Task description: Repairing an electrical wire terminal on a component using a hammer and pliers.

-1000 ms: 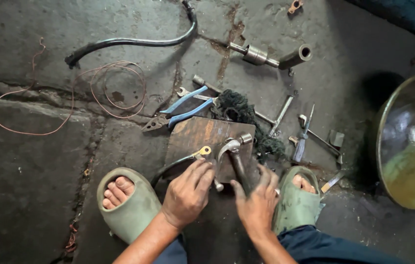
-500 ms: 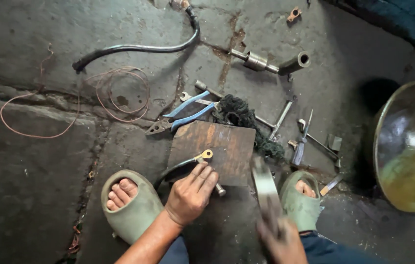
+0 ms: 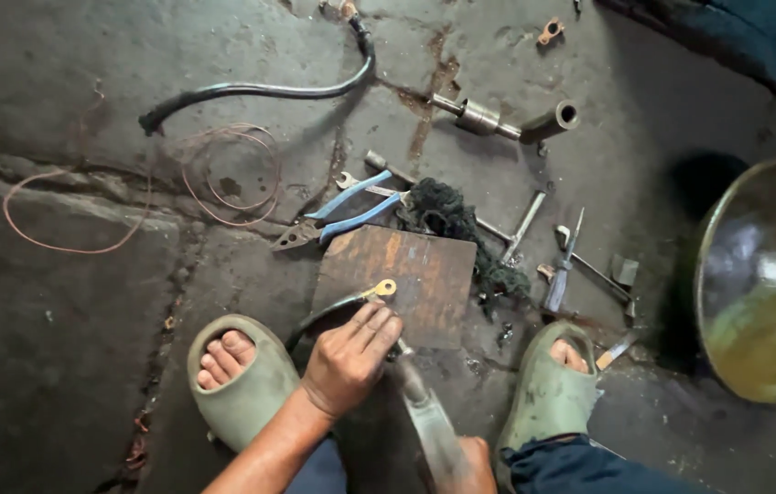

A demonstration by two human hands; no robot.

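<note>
Left hand (image 3: 349,359) pinches black cable with brass ring lug (image 3: 384,288) on the rusty square steel plate (image 3: 425,274); right hand (image 3: 470,462) below the plate grips grey metal hammer (image 3: 425,412).

Right hand (image 3: 472,465) cut off by bottom edge; grip not readable. Hammer (image 3: 429,423) blurred, its head hidden behind the left hand (image 3: 351,357). Cable (image 3: 328,309) end under left fingers. Metal bowl (image 3: 754,274) cropped at right edge. Hose (image 3: 260,90) runs off the top.
</note>
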